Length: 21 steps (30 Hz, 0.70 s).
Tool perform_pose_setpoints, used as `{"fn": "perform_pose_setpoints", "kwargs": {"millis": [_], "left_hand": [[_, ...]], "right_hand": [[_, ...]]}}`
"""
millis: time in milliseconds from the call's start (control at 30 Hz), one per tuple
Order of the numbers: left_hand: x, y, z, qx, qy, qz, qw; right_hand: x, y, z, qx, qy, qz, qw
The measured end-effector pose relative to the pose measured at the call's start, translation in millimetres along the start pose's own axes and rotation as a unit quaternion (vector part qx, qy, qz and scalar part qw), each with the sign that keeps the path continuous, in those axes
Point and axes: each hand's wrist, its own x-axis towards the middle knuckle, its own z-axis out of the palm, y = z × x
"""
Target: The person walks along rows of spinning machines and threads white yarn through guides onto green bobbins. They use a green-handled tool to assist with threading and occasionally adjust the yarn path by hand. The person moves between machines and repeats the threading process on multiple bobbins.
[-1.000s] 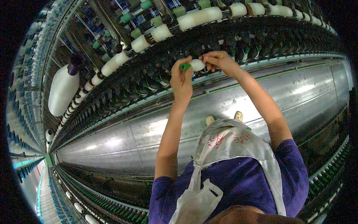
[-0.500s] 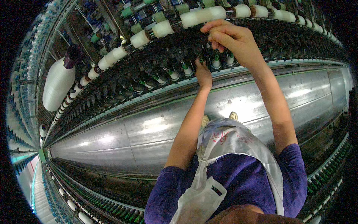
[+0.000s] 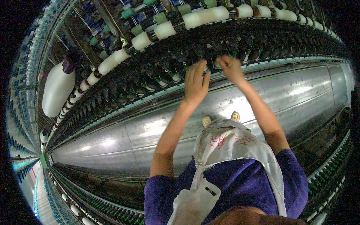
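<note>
My left hand [image 3: 195, 82] is raised at the row of spindles of a spinning machine, fingers stretched out, back of the hand toward me. It covers part of one white-wound bobbin, and nothing shows in its grip. Close by on its right, my right hand [image 3: 230, 70] is bent at the same row. Its fingers are smeared by motion, so what they hold, if anything, cannot be made out. Left of my hands, green-and-white bobbins [image 3: 174, 76] stand on their spindles. Thick white rollers [image 3: 206, 17] run above the row.
A large white yarn package [image 3: 59, 90] hangs at the left. Beneath the spindles runs a rail [image 3: 150, 98]. My shoes [image 3: 206, 120] are on the shiny metal floor [image 3: 157, 131]. Behind me is another row of green bobbins [image 3: 112, 208].
My right hand has come down from near the rollers to the spindles. My left hand has shifted slightly left and lower, and its fingers have stretched out.
</note>
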Motion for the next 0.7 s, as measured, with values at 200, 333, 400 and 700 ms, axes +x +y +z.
{"fn": "perform_pose_setpoints", "kwargs": {"millis": [200, 333, 400, 700], "left_hand": [[148, 47, -47, 0.359, 0.151, 0.337, 0.857], [172, 70, -57, 0.48, 0.047, 0.281, 0.83], [158, 82, -63, 0.444, 0.013, 0.252, 0.86], [42, 93, -72, 0.14, 0.079, 0.355, 0.921]], "right_hand": [[-57, 20, 75, -0.05, -0.152, 0.003, 0.987], [-22, -25, 49, -0.094, -0.155, -0.089, 0.979], [2, -54, 20, -0.159, -0.192, -0.091, 0.964], [139, -146, -68, -0.302, 0.165, -0.366, 0.865]]}}
